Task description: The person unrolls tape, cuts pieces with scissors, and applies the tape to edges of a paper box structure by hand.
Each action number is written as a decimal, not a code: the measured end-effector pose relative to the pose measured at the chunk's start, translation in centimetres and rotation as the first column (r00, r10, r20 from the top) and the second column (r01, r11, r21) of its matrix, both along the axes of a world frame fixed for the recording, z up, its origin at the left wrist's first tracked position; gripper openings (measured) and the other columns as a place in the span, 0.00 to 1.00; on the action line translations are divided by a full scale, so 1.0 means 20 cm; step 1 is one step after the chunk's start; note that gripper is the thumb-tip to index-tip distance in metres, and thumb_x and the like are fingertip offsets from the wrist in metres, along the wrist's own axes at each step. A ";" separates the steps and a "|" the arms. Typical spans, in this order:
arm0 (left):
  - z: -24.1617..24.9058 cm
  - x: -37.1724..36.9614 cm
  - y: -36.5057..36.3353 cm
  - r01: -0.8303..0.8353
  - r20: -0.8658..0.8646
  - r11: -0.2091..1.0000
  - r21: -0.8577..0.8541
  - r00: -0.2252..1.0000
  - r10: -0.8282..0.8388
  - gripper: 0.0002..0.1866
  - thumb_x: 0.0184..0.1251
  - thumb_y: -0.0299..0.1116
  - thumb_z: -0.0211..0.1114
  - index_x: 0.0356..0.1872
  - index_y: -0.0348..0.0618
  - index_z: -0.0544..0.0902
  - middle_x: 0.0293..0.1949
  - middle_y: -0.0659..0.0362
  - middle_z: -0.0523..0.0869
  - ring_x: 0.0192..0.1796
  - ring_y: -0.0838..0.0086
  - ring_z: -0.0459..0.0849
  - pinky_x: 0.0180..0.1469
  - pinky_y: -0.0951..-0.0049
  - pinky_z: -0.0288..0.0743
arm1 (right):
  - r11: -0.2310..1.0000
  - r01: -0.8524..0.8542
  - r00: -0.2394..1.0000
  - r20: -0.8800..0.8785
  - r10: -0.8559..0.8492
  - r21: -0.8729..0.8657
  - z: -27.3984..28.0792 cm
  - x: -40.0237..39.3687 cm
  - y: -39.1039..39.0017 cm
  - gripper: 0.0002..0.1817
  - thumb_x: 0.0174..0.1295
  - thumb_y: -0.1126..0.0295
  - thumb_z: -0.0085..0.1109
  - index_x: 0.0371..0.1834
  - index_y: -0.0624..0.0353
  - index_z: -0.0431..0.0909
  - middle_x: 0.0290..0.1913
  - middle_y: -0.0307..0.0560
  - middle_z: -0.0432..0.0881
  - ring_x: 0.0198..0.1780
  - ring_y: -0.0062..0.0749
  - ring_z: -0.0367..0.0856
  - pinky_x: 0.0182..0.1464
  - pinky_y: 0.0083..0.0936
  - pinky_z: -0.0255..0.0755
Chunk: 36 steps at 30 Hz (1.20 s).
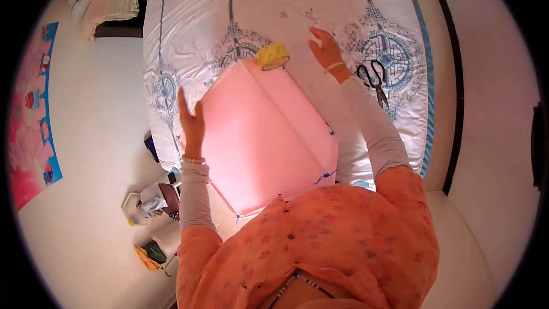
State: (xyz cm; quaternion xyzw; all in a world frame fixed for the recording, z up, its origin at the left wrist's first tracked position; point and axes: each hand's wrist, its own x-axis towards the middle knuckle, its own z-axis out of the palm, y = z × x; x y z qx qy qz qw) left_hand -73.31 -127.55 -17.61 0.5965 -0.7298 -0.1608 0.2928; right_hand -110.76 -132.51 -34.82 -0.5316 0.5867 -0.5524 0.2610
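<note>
A large pink, six-sided panel [257, 131] lies in front of my body, its sheet stretched over a thin frame with blue ties at the corners. My left hand [192, 125] is beside its left edge, fingers extended and thumb apart, holding nothing. To the upper right of the panel, my right hand [326, 51] hovers over the bedspread with fingers spread and nothing in them. A roll of yellow tape [273, 57] rests at the panel's far edge, between my hands. Black-handled scissors [376, 83] lie right of my right wrist.
Under everything is a white bedspread [274, 0] with blue-grey patterns. A dark-edged wall [497, 80] runs along the right. To the left, on the floor, are a colourful mat [35, 114], a hexagonal tray [137, 209] and a green-and-yellow item [153, 252].
</note>
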 end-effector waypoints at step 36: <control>-0.14 0.67 0.78 -0.714 -0.280 0.700 0.022 0.668 0.690 0.21 0.72 0.43 0.50 0.30 0.33 0.79 0.26 0.60 0.80 0.27 0.75 0.73 0.31 0.68 0.69 | 0.584 -0.446 0.156 0.702 -0.695 0.678 -0.33 0.42 1.45 0.12 0.64 0.69 0.47 0.47 0.63 0.72 0.41 0.50 0.80 0.40 0.42 0.81 0.42 0.34 0.78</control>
